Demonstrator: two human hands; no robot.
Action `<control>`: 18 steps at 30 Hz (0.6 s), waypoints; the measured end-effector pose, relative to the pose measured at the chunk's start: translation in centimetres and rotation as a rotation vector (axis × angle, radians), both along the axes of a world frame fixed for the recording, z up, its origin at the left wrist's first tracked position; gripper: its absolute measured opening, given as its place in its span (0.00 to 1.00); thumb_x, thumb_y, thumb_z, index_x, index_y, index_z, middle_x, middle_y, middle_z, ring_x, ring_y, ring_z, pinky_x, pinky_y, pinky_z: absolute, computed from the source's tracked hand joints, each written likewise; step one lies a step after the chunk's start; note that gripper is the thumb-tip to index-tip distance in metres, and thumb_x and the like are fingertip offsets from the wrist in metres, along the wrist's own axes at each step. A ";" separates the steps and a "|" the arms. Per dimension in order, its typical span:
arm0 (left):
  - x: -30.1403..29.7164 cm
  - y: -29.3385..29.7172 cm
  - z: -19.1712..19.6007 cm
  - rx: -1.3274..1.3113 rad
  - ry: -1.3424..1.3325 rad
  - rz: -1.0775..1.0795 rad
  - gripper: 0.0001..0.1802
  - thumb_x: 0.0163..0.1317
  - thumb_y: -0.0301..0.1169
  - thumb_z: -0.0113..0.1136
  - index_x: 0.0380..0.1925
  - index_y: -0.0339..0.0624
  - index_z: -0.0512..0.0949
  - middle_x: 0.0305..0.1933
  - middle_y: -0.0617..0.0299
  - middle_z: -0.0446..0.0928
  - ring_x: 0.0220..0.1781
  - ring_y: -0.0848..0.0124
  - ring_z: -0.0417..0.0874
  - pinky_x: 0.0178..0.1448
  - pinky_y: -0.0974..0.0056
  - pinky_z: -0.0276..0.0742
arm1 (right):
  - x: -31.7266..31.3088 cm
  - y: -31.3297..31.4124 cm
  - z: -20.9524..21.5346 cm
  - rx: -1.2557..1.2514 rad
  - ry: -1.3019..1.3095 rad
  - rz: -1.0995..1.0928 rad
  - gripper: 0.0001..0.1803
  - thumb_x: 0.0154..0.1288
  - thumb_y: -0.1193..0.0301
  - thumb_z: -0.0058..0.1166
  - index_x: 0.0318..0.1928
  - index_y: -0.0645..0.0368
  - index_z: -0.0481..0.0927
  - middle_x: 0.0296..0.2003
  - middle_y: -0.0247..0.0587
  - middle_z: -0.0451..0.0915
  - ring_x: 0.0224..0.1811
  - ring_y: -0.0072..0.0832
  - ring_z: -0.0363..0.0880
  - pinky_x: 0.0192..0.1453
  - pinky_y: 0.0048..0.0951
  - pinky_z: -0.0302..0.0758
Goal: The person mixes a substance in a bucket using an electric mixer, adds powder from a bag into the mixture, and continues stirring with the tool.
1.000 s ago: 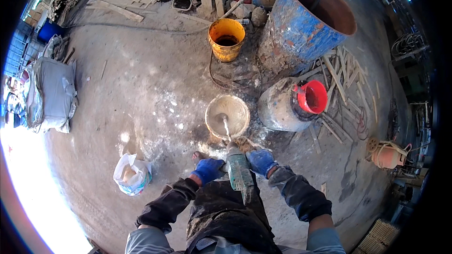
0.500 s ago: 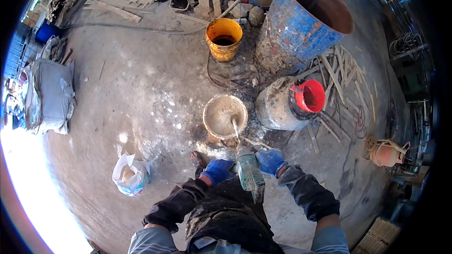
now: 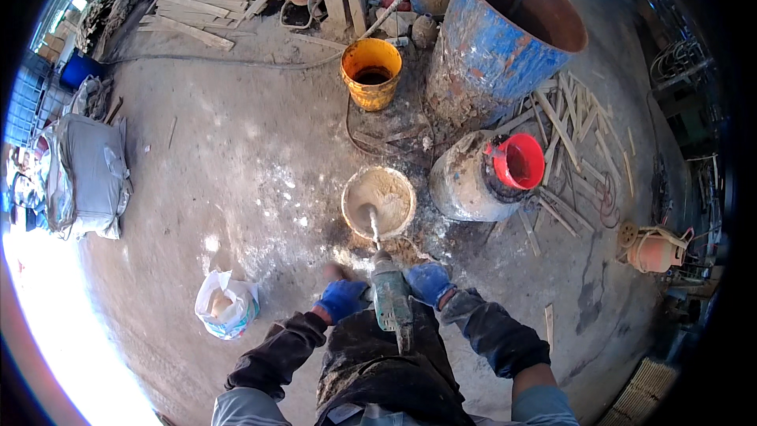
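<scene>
A green power drill (image 3: 392,296) with a mixing shaft (image 3: 374,223) is held between my two hands, its body pointing away from me. Inside the round bucket (image 3: 347,213) in front of me, the shaft's lower end sits in a pale, thick mixture (image 3: 388,193) near the left side. My left hand (image 3: 344,300), in a blue glove, is closed at the drill's left side. On the opposite side, my right hand (image 3: 428,282), gloved the same way, is closed by the drill's front part. The grips themselves are mostly hidden by my fingers.
Left of me stands an open white bag (image 3: 229,319) with pale material. Beyond the bucket are a yellow bucket (image 3: 371,97), a large blue drum (image 3: 481,47) and a grey drum (image 3: 467,181) with a red bucket (image 3: 520,161) on top. Wood strips (image 3: 564,130) litter the right.
Both hands have shifted left together with the drill. The shaft has swung from the right part of the bucket to its left part.
</scene>
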State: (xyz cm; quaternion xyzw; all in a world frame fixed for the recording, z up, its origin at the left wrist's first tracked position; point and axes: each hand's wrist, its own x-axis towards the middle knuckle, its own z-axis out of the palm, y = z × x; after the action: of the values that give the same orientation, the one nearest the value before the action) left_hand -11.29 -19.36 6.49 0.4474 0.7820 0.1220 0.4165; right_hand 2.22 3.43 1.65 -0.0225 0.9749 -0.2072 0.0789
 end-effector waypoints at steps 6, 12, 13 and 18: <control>0.1 1.8 -1.7 0.047 -0.047 0.002 0.20 0.56 0.50 0.56 0.39 0.47 0.77 0.36 0.51 0.81 0.42 0.51 0.82 0.44 0.49 0.75 | -0.5 1.9 1.6 0.071 -0.086 -0.002 0.06 0.54 0.65 0.53 0.31 0.50 0.79 0.24 0.40 0.80 0.27 0.39 0.81 0.30 0.44 0.74; 1.0 2.9 0.8 -0.002 -0.050 -0.011 0.20 0.57 0.48 0.55 0.41 0.47 0.78 0.38 0.50 0.81 0.43 0.51 0.82 0.46 0.49 0.75 | 1.5 1.9 3.0 0.152 0.015 -0.022 0.05 0.54 0.66 0.52 0.31 0.50 0.77 0.23 0.40 0.79 0.25 0.39 0.81 0.29 0.43 0.73; 1.2 2.6 0.9 0.003 -0.047 -0.009 0.19 0.57 0.48 0.55 0.41 0.47 0.78 0.38 0.50 0.81 0.43 0.51 0.82 0.46 0.49 0.75 | 1.6 1.6 3.7 0.126 -0.007 -0.032 0.05 0.55 0.66 0.52 0.31 0.50 0.77 0.22 0.40 0.79 0.24 0.39 0.80 0.28 0.43 0.73; 1.8 1.4 -0.1 -0.011 -0.068 -0.076 0.19 0.55 0.46 0.57 0.40 0.46 0.78 0.37 0.48 0.81 0.41 0.50 0.81 0.44 0.49 0.74 | 3.3 0.5 3.4 0.041 -0.069 -0.091 0.05 0.56 0.65 0.53 0.31 0.51 0.76 0.20 0.41 0.78 0.22 0.40 0.79 0.27 0.43 0.73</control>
State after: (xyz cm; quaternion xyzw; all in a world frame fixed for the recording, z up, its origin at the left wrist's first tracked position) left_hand -9.51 -17.94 6.36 0.4701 0.7504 0.1168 0.4498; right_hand 5.56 3.91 5.05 0.0307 0.9756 -0.1914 0.1032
